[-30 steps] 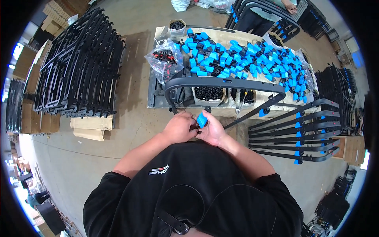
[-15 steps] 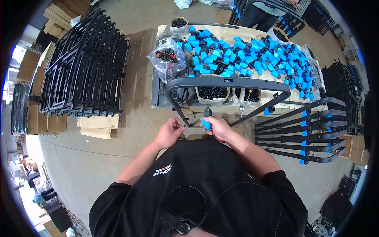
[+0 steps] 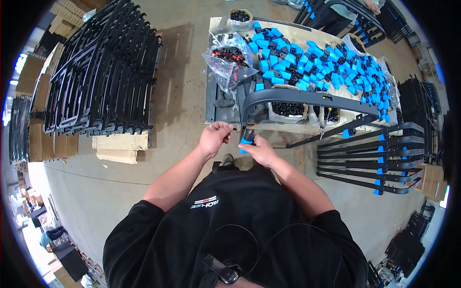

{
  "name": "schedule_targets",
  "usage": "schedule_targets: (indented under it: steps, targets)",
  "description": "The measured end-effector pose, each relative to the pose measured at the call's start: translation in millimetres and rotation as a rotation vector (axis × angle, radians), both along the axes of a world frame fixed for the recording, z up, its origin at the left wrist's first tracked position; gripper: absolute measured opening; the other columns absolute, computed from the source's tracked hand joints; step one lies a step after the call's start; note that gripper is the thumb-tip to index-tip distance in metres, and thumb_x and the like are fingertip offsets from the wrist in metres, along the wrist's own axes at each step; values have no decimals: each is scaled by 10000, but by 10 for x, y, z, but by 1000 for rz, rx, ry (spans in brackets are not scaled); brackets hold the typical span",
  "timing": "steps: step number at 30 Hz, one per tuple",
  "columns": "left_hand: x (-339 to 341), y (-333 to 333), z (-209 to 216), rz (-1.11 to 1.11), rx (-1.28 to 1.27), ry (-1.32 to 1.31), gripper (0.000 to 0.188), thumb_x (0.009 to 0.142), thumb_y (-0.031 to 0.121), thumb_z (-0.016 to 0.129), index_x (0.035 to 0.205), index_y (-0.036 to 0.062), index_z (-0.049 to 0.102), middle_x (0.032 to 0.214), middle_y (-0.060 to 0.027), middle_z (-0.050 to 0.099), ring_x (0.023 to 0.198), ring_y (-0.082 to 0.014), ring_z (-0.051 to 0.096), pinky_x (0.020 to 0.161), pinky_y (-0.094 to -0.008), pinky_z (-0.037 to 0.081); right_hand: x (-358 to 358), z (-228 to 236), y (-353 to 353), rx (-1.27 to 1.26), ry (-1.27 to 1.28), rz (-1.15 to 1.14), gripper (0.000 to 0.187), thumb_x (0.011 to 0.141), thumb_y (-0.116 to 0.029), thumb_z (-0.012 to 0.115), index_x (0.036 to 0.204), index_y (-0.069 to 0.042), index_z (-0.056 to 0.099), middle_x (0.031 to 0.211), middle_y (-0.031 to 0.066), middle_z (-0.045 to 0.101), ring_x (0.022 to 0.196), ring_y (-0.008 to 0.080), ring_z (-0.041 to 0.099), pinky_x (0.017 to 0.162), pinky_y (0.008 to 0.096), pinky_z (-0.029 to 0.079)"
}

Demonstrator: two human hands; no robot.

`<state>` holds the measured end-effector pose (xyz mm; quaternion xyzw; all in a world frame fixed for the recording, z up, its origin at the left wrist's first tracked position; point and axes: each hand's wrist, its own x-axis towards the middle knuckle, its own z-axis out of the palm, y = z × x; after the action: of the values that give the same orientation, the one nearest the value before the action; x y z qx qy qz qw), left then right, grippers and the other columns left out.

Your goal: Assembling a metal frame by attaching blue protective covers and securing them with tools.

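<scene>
My right hand (image 3: 260,150) is closed around a blue-and-black plastic fitting (image 3: 247,138). The fitting is right at the left leg of a black bent-tube frame (image 3: 307,98); whether it touches the leg I cannot tell. On the other side of that leg, my left hand (image 3: 214,139) is raised with its fingers pinched together. Something small and dark shows at its fingertips, too small to name. The frame rests against the near side of the worktable (image 3: 213,103), its curved bar over the table edge.
Many blue-and-black fittings (image 3: 307,62) are heaped on the table. Near them are a clear bag of red and black parts (image 3: 230,60), a box of small black parts (image 3: 288,109) and a yellow-handled screwdriver (image 3: 328,114). Stacked frames stand left (image 3: 105,72) and right (image 3: 370,158). A person works across the table.
My view has shifted, so the table sits farther right. Both hands have moved to the frame's left leg; the left hand has risen, and the fitting in my right hand has tilted.
</scene>
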<state>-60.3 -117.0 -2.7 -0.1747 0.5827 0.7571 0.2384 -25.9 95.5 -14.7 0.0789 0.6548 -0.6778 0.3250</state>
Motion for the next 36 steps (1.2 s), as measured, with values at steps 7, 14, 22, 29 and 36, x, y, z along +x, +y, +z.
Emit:
schedule_targets:
  steps: [7, 14, 22, 29, 36]
  targets:
    - [-124, -94, -158, -50, 181, -78, 71, 992, 105, 601, 973, 46, 636, 864, -46, 654, 765, -139, 605, 686, -283, 486, -97, 75, -131, 314, 216, 143, 588, 850, -299, 813, 1255, 57, 579, 988, 118, 698, 889, 158, 657, 807, 323, 533]
    - [-120, 8, -90, -66, 219, -71, 104, 1016, 119, 604, 1005, 24, 646, 856, -50, 670, 725, -122, 609, 654, -265, 507, -109, -163, -98, 159, 266, 29, 580, 829, -238, 827, 1270, 51, 587, 990, 99, 695, 895, 150, 647, 813, 324, 526]
    - [-76, 37, -115, -29, 200, -93, 164, 1017, 207, 643, 968, 51, 647, 802, -24, 650, 682, -103, 573, 622, -260, 486, -145, 6, -113, 197, 154, -2, 581, 827, -198, 826, 1297, 40, 581, 1006, 85, 697, 916, 148, 654, 830, 317, 531]
    - [-70, 10, -76, -2, 282, -84, 162, 1012, 206, 649, 963, 52, 650, 811, -16, 644, 689, -102, 566, 641, -259, 482, -138, -72, -111, 56, 23, -54, 548, 835, -198, 818, 1292, 9, 599, 1024, 58, 693, 928, 129, 644, 838, 299, 518]
    - [-61, 48, -138, 62, 283, -91, 142, 1011, 195, 644, 962, 62, 655, 832, -22, 657, 721, -113, 590, 669, -268, 484, -187, -30, -126, 123, 55, -78, 528, 829, -214, 817, 1255, 25, 617, 1056, 83, 697, 946, 144, 641, 851, 305, 510]
